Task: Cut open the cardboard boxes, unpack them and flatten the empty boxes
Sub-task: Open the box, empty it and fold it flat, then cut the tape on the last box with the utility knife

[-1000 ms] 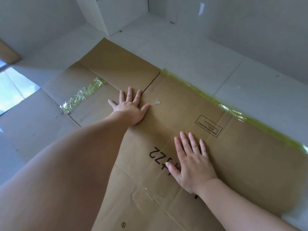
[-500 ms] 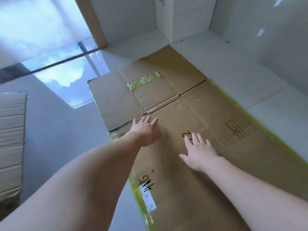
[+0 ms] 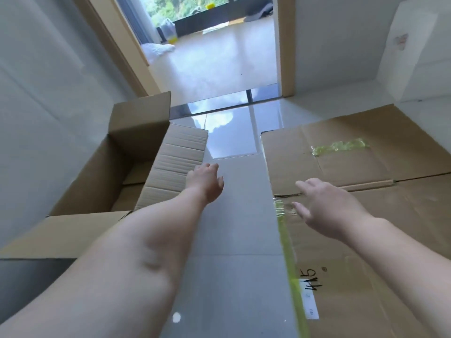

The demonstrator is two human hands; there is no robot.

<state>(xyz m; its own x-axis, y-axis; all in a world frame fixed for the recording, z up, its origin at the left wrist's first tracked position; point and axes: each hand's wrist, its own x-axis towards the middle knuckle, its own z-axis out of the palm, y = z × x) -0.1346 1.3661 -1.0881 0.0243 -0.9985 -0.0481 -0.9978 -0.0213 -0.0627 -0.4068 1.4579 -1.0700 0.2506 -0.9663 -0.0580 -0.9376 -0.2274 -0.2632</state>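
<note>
On the tiled floor (image 3: 234, 215) of a pale room, the biggest thing going is the flattened box (image 3: 366, 215) spread out on the right side, lying flat on the tiles with its flaps splayed toward the far wall. It's got a strip of yellow-green tape (image 3: 290, 264) running along its left edge, a crumpled bit of the same tape (image 3: 339, 146) stuck on a far flap, and some black marker scrawl (image 3: 313, 281) next to a small white label (image 3: 310, 303) near the close end.

Over on the left there's an open box (image 3: 102, 172), upright, flaps up, pushed close to the wall. One flap leans out to the right and shows its ribbed inside face. I can't really tell what's in it beyond brown cardboard at the bottom.

Straight ahead is a doorway (image 3: 284, 45) with a tan frame, opening onto another shiny floor with greenery past a window. A white block-shaped thing (image 3: 415, 52) sits in the far right corner.

Now the hands. The left hand (image 3: 207, 181) is reaching out over the bare strip of floor between the two boxes, just beside that leaning flap, fingers loose and holding nothing. The right hand (image 3: 327, 203) hangs over the left edge of the flattened box, fingers spread and relaxed, nothing in it either. Whether it actually touches the cardboard, I can't tell.
</note>
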